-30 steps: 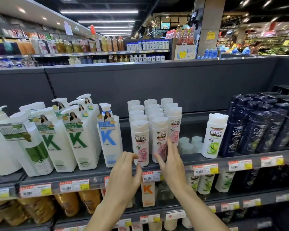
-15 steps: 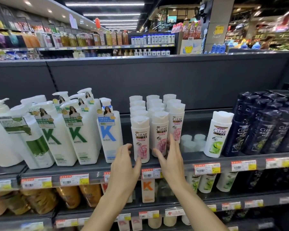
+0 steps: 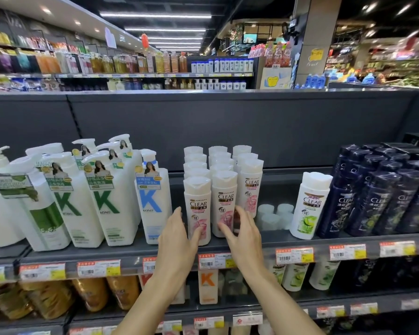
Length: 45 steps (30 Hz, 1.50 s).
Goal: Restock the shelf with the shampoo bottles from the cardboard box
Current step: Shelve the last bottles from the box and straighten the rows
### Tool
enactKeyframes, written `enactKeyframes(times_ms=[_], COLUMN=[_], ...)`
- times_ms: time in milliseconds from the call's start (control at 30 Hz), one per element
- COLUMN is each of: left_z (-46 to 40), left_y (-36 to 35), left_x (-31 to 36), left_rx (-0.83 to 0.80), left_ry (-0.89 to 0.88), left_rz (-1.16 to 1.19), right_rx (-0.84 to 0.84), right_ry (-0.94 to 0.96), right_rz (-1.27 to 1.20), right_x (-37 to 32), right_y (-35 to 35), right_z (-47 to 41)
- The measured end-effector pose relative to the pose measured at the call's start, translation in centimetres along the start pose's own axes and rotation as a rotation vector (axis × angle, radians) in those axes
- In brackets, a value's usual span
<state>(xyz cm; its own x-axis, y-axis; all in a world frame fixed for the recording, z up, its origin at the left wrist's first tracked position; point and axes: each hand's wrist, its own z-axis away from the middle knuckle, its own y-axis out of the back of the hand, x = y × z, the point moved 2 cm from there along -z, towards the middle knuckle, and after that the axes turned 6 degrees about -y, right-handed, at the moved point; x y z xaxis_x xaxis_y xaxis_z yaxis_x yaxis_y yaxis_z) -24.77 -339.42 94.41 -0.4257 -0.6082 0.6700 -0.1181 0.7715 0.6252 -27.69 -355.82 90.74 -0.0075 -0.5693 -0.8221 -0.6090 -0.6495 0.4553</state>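
Note:
Three rows of white and pink Clear shampoo bottles (image 3: 224,187) stand on the dark grey shelf (image 3: 271,240). My left hand (image 3: 179,238) reaches to the front left bottle (image 3: 197,209), its thumb touching the bottle's lower front and its fingers at the left side. My right hand (image 3: 243,232) reaches to the front middle bottle (image 3: 224,201), thumb on its lower front, fingers at its right side. Both bottles stand upright on the shelf. The cardboard box is not in view.
Large white pump bottles with a K (image 3: 111,201) stand to the left. A lone green-label Clear bottle (image 3: 309,206) and dark blue Clear bottles (image 3: 377,192) stand to the right. Small white caps (image 3: 275,215) sit low in the gap between. Price tags (image 3: 294,255) line the shelf edge.
Both hands have moved forward and up toward the front pink bottles, closing in on their sides. The camera has tilted and the view shifted slightly.

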Motion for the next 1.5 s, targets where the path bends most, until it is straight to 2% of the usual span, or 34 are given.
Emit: enactKeyframes(times_ms=[200, 500, 933, 1133, 1500], left_z=[-0.3, -0.4, -1.3, -1.6, -1.8], left_y=[-0.4, -0.4, -1.2, -1.5, -1.7], left_x=[0.2, 0.7, 0.6, 0.8, 0.9], left_rx=[-0.007, 0.001, 0.005, 0.015, 0.041], left_ry=[-0.004, -0.056, -0.007, 0.001, 0.009], left_rz=[0.071, 0.07, 0.108, 0.089, 0.084], right_rx=[-0.059, -0.048, -0.088, -0.102, -0.118], right_ry=[-0.012, 0.001, 0.152, 0.167, 0.301], right_rz=[-0.025, -0.045, 0.241, 0.274, 0.385], right_x=[0.6, 1.0, 3.2, 3.8, 4.4], right_y=[0.0, 0.6, 3.4, 3.9, 3.8], right_z=[-0.1, -0.8, 1.6, 1.7, 1.9])
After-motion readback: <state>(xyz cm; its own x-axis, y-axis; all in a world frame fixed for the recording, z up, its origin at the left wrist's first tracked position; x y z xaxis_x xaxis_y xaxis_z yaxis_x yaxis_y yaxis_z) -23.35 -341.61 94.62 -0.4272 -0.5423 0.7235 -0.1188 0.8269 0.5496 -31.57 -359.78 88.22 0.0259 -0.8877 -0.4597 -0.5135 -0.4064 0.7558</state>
